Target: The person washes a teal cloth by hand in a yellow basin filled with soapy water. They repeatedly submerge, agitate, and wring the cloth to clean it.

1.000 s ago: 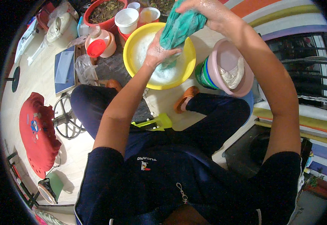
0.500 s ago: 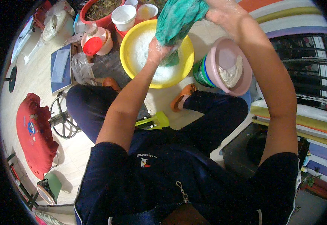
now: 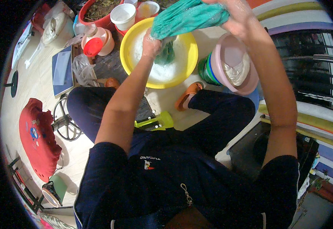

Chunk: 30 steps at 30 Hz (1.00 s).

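Observation:
A wet green cloth (image 3: 191,18), flecked with suds, stretches between my two hands above a yellow basin (image 3: 192,61). White foam (image 3: 166,72) covers the water in the basin. My left hand (image 3: 151,45) is closed on the cloth's left end, over the basin's left side. Below that hand, a darker green part of the cloth hangs into the foam. Higher up and to the right, my right hand (image 3: 239,19) grips the other end, beyond the basin's rim. Soap bubbles cling to my right hand.
Right of the basin, a pink tub (image 3: 246,87) holding a whitish cloth (image 3: 238,72) tilts on a green striped bucket (image 3: 206,70). Behind stand a white cup (image 3: 123,17) and a red planter (image 3: 92,19). A red-covered stool (image 3: 38,141) lies at left. A lime-green plastic piece (image 3: 162,120) is between my legs.
The cloth has swung from steeply slanted to nearly level and is stretched wider. My left hand has moved left and slightly up; my right hand has shifted a little right and down.

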Tool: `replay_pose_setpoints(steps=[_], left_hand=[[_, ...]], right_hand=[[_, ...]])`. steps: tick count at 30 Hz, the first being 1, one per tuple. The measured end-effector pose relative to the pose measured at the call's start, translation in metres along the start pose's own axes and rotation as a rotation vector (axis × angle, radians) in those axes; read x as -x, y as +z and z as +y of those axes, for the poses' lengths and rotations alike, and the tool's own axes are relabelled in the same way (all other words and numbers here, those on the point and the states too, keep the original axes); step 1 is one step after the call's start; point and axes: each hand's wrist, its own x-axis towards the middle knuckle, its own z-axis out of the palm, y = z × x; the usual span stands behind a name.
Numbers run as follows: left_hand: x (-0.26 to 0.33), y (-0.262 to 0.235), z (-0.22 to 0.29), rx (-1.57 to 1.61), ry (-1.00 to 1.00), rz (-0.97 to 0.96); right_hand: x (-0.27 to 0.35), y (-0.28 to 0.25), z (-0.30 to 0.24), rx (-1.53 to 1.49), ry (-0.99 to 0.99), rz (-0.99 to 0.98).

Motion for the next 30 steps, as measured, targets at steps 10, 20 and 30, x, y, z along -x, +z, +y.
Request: replay_pose_setpoints(steps=[10,20,30], left_hand=[[-0.043,-0.022,-0.017,0.914,-0.474,0.133],[-0.05,-0.006,0.055,0.237,-0.132,0.106],[-0.037,-0.013,0.097,0.253,-0.094,-0.314]], right_hand=[[0.028,-0.084,0.124,0.046,0.097,0.235],[0.013,-0.041,0.16,0.959,-0.339,0.088],[-0.027,-0.035,0.114,1.168,-0.213,-0.143]])
